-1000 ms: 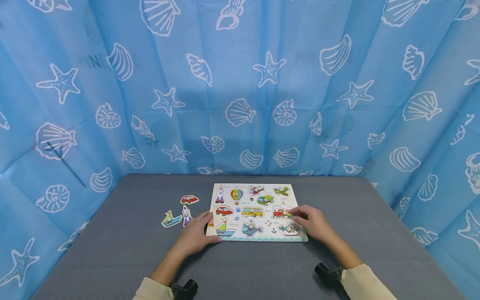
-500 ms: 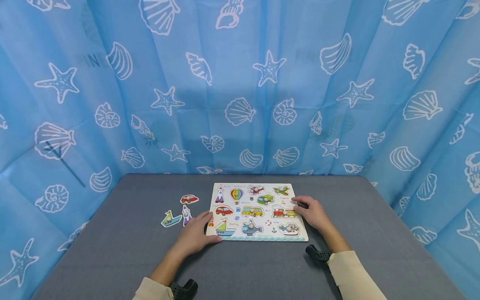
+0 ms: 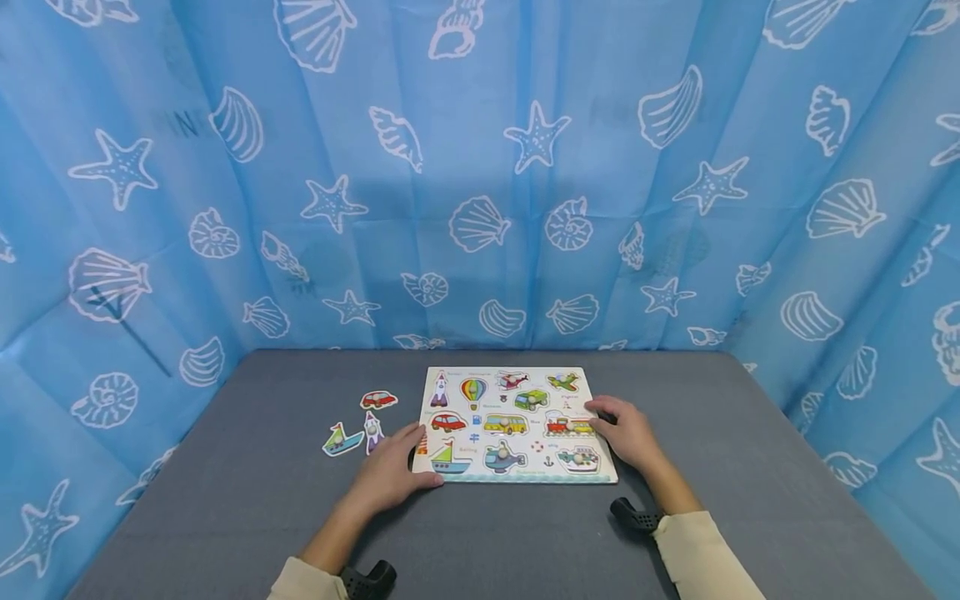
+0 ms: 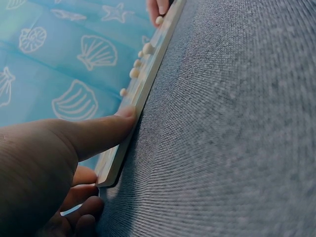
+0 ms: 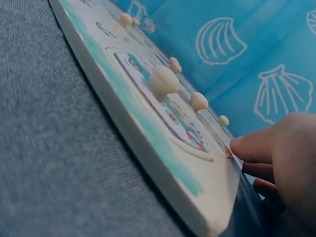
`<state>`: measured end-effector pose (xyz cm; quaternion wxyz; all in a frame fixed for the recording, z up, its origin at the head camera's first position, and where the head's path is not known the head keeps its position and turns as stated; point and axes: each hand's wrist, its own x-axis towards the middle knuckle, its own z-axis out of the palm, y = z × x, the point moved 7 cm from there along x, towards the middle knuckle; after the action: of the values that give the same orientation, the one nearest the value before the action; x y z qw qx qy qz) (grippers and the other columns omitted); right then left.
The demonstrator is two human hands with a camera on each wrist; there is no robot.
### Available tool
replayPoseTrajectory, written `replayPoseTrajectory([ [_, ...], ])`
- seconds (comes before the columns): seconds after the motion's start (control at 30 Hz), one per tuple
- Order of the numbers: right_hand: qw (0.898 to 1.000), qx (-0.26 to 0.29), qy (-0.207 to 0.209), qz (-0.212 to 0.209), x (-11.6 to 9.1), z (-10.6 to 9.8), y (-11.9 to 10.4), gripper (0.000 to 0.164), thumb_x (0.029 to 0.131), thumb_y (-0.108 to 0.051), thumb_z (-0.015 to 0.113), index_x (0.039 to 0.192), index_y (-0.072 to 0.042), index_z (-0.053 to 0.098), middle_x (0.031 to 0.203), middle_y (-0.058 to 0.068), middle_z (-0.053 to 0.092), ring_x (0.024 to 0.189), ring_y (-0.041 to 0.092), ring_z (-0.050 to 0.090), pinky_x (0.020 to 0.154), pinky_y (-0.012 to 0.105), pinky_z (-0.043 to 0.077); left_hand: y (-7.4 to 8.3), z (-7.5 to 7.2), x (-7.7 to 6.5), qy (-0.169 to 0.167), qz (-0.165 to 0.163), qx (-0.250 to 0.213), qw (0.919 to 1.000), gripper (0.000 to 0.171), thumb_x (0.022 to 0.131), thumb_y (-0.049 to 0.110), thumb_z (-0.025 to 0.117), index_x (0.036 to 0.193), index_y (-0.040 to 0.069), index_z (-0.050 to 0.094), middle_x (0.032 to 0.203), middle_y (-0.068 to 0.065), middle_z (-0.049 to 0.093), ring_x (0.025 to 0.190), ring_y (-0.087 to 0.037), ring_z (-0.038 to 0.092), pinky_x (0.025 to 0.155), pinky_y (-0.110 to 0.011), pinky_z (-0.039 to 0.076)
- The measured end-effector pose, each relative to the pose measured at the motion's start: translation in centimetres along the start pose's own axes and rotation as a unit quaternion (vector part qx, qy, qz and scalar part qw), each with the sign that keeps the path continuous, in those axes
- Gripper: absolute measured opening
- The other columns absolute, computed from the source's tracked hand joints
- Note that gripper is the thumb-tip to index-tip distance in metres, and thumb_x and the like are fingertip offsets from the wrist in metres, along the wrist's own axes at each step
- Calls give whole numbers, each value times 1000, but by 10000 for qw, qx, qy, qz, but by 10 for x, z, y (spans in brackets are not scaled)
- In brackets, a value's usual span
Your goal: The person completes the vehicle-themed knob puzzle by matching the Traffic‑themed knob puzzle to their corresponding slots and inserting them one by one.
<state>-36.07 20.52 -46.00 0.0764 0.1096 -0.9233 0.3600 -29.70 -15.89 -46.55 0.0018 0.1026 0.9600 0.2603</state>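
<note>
The curtain [image 3: 615, 50] is showing bright blue with white outlined shells and starfish, while the tablecloth [image 3: 525, 542] is staying plain grey to the eye with a fine ribbed weave. The board [image 3: 558, 403] is wearing white, its lower border [image 3: 525, 478] running in pale teal. Its balloon [image 3: 473, 390] is displaying multicoloured vertical stripes, its bus [image 3: 505, 424] is gleaming yellow, its truck [image 3: 532, 400] is showing green, and its train [image 3: 567, 425] is mixing red with yellow. Among the loose pieces, the car [image 3: 378, 399] is showing red, the rocket [image 3: 372, 429] is pairing white with purple, and the sailboat [image 3: 342, 438] is combining green and blue. The knobs [image 5: 164, 81] are showing pale cream; the sleeves [image 3: 705, 554] are appearing plain beige.
</note>
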Motion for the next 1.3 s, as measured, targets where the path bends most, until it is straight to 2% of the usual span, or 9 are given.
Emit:
replayPoseTrajectory([
  [0.23,9999,-103,-62,31,-2,0,-3,29,92,-5,64,120,1,66,134,27,52,130,47,39,104,61,28,-1,0,1,81,80,3,9999,87,72,48,82,140,4,51,143,-14,48,127,-38,47,99,-55,39],
  [0.5,9998,-137,-98,41,-4,-1,-2,31,92,-5,63,123,1,65,136,27,51,131,47,37,104,62,27,-1,-1,3,-16,-9,-157,9999,88,73,47,83,142,4,49,144,-14,47,130,-37,44,101,-55,36],
  [0.8,9997,-139,-200,-56,-5,1,-4,34,93,-4,61,126,2,63,138,27,49,133,47,35,104,63,27,3,-5,1,-8,151,-352,9993,86,72,40,85,140,0,50,142,-18,48,130,-38,44,102,-54,36],
  [0.93,9995,-178,-251,-83,-4,2,-4,34,94,-4,60,127,1,62,139,26,49,134,46,34,104,62,26,3,-8,4,-230,320,-629,9972,82,74,34,85,139,-2,50,142,-20,47,131,-38,42,104,-53,34],
  [1.0,9993,-190,-279,-131,-3,3,-4,34,94,-3,60,127,2,62,139,26,49,134,47,34,104,63,27,1,-12,5,-386,382,-793,9954,80,75,31,85,139,-2,50,139,-19,50,128,-36,46,103,-52,36],
  [1.07,9993,-183,-278,-197,-2,3,-5,34,93,-2,60,127,2,62,138,27,49,133,47,35,104,63,27,-2,-15,8,-538,420,-983,9928,77,77,28,83,140,-2,49,127,-17,58,111,-32,57,91,-50,45],
  [1.13,9992,-181,-257,-254,-2,2,-5,34,93,-1,60,126,3,62,138,27,49,133,48,35,104,63,27,-6,-19,13,-534,442,-1122,9913,70,80,26,81,138,-1,52,110,-12,64,89,-25,61,75,-43,51],
  [1.23,9992,-209,-227,-250,-4,2,-5,34,93,-1,60,126,3,62,137,27,50,132,47,36,104,63,28,-15,-25,22,-258,467,-1278,9904,52,85,23,76,131,4,61,95,-3,65,67,-15,54,56,-34,46],
  [1.3,9992,-223,-238,-215,-5,2,-4,34,93,-1,60,126,3,62,137,27,50,133,47,35,104,63,27,-21,-29,27,89,524,-1326,9897,39,87,21,75,123,7,67,95,-1,67,69,-12,55,56,-30,46],
])
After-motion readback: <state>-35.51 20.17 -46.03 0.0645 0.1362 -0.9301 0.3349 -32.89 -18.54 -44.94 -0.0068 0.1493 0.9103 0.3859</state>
